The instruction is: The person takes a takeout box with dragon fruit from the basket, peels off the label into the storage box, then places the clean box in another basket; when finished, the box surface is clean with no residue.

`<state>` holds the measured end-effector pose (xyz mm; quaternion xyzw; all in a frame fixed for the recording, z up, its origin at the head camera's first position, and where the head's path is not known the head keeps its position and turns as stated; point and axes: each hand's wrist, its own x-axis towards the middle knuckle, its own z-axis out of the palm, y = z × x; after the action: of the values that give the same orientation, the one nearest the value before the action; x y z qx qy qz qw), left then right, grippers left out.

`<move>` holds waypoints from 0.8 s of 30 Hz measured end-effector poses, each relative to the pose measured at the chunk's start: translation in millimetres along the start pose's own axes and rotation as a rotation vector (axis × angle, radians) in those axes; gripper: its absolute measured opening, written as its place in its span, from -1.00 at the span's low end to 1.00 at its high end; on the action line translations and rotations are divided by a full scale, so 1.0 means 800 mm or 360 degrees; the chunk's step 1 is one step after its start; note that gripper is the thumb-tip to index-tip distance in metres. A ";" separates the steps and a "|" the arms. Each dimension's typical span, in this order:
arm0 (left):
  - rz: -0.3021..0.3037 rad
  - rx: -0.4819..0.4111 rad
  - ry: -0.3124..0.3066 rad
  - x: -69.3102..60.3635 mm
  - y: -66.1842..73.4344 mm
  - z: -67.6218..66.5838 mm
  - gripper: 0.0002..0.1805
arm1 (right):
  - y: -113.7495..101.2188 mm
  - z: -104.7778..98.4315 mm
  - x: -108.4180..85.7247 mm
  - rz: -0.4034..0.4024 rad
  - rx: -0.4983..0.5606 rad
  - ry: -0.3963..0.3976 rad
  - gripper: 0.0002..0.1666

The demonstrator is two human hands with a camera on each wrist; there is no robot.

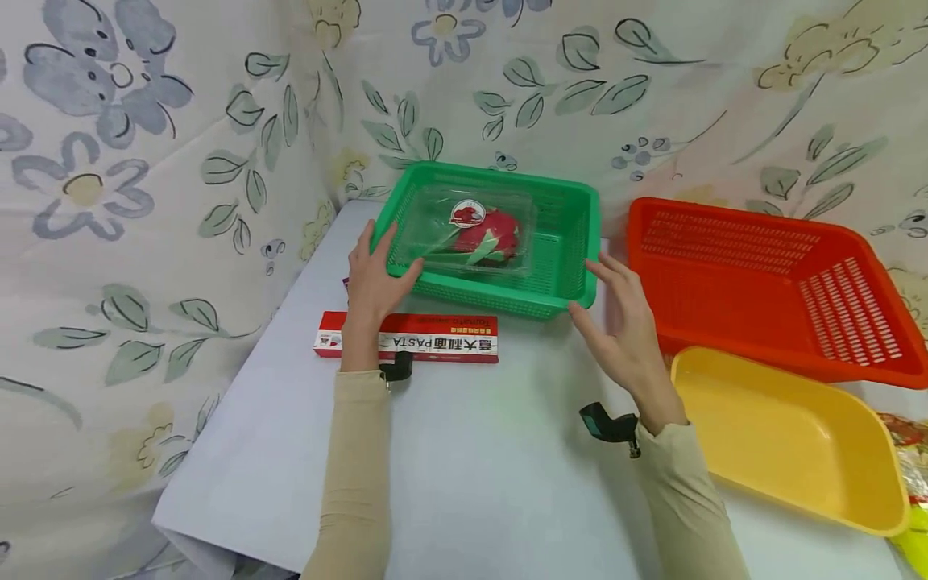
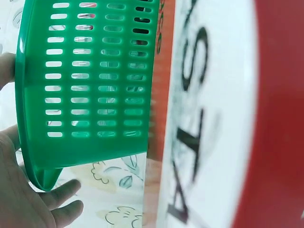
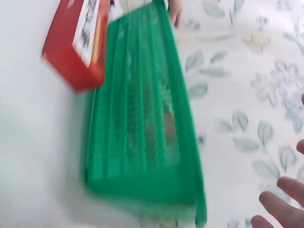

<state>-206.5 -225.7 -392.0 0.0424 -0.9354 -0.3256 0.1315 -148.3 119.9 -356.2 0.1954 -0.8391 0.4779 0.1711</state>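
Note:
A green basket (image 1: 558,306) holds a clear lidded box (image 1: 435,221) with a dragon fruit (image 1: 495,235) inside. My left hand (image 1: 373,282) is at the basket's left end, fingers spread around its rim; in the left wrist view the hand (image 2: 23,190) is beside the rim of the basket (image 2: 95,152). Near the basket's right end is my right hand (image 1: 623,330), thumb and fingers apart; in the right wrist view, its fingers (image 3: 280,204) stand apart from the basket (image 3: 142,185). A red and white pasta box (image 1: 442,338) lies in front of the basket, partly behind my left wrist.
A red basket (image 1: 718,278) stands to the right, with a yellow tray (image 1: 783,435) in front of it. Colourful packages (image 1: 909,459) lie at the far right edge. Flowered cloth (image 1: 449,97) hangs behind and at the left of the white table (image 1: 478,475).

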 end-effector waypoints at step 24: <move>0.0031 -0.0231 -0.0076 -0.001 -0.012 0.002 -0.16 | 0.011 0.062 0.163 0.0798 0.0124 -0.0569 -0.28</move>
<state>-206.1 -232.3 -398.9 0.0160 -0.9126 -0.3921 0.1149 -270.0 59.2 -324.9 0.0697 -0.8589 0.4952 -0.1100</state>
